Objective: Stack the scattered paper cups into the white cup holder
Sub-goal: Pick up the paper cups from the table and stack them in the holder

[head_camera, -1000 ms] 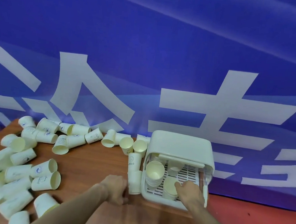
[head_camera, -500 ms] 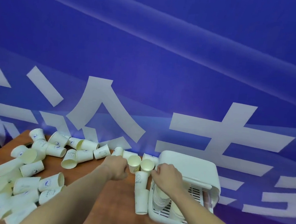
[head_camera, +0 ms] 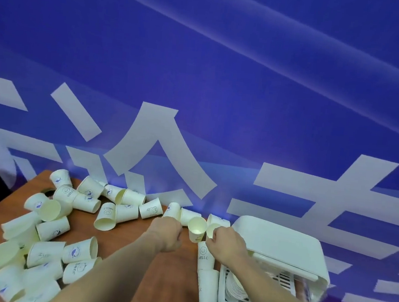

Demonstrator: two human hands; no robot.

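Many paper cups strewn at nine o'clock on table. White cup holder at four. Left hand fisted, contents indiscernible; right hand gripping upright cup.

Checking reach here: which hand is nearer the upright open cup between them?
Right. The right hand sits just right of the upright cup, almost touching; the left hand is slightly farther left.

"HELLO" on 3 cups: one by the holder, one up left, one mid pile. "Bear" cup at the front. Big white chars on the blue banner, can't read em tbh.
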